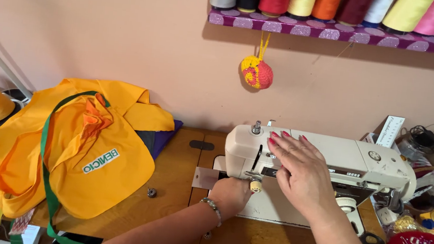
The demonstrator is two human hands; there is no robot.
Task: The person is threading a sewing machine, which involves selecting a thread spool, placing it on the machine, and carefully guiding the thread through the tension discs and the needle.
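A cream sewing machine (362, 160) stands on a wooden table (173, 187). My right hand (297, 169) rests flat on the front of the machine's head, fingers spread toward its top left edge. My left hand (231, 192) reaches under the head near the needle area, fingers hidden beneath it; a bracelet circles that wrist. What the left fingers touch is hidden. A small clear plastic piece (205, 177) lies on the machine bed just left of that hand.
A heap of yellow fabric with green trim (71, 150) fills the table's left side, with a small metal bobbin (152, 192) beside it. Thread cones line a glittery shelf (342, 33) above. A crocheted ball (257, 72) hangs on the wall. Clutter crowds the right edge.
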